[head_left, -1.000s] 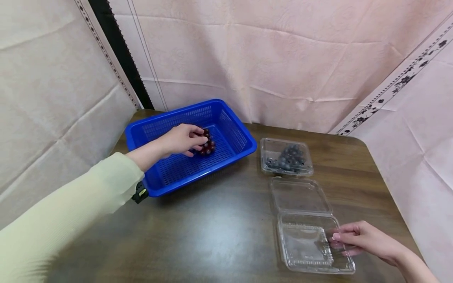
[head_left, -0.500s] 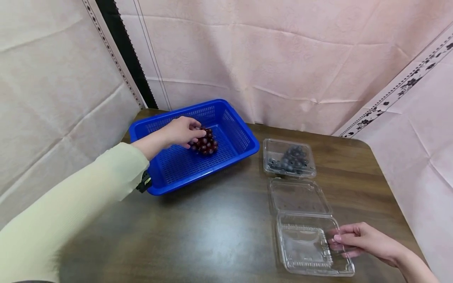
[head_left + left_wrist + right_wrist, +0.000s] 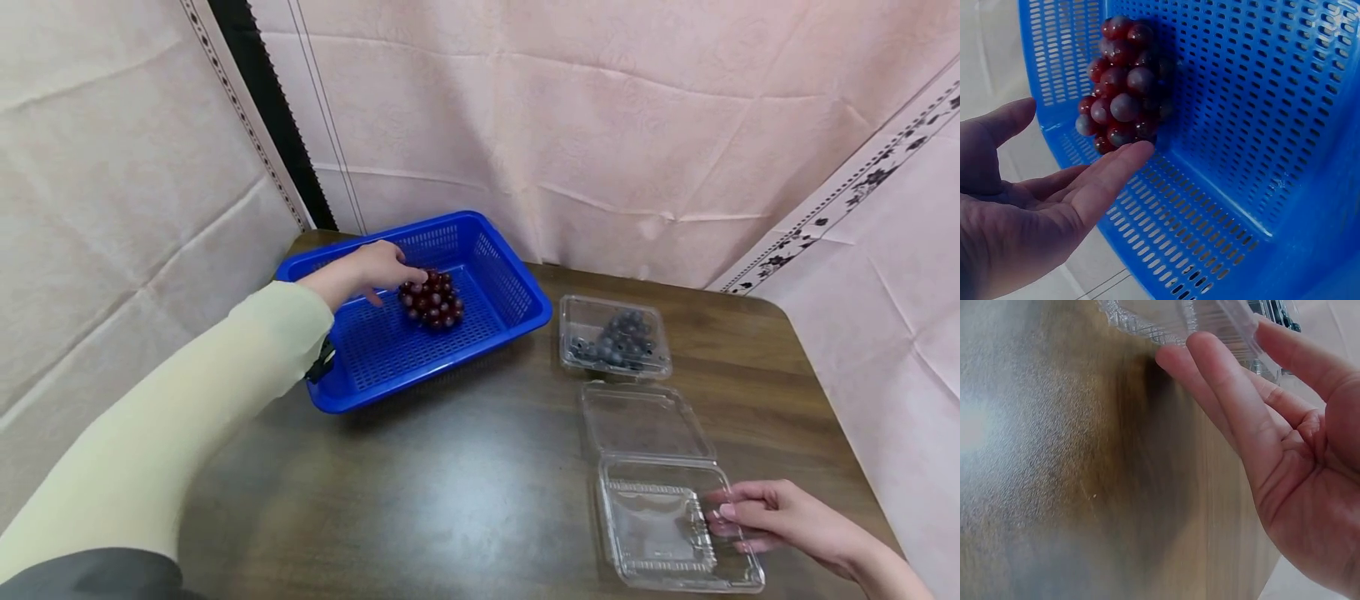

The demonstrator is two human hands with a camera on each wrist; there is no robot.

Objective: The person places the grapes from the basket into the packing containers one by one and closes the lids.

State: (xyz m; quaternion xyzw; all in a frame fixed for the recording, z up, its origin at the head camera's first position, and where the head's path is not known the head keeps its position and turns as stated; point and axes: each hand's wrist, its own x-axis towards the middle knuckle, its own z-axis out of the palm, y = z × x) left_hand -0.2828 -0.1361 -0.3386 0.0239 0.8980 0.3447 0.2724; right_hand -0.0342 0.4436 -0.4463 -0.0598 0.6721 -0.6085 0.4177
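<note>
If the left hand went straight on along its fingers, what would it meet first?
Most likely the bunch of dark red grapes inside the blue basket; the left hand points toward it. Depth is unclear, so a fingertip may already be touching the bunch.

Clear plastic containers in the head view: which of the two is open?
The nearer container, pinched by the right hand: its lid lies folded back, and it holds no fruit. The farther container is closed over dark grapes.

Left hand [image 3: 381, 267] drawn back — more grapes [image 3: 437, 305] showing
</note>
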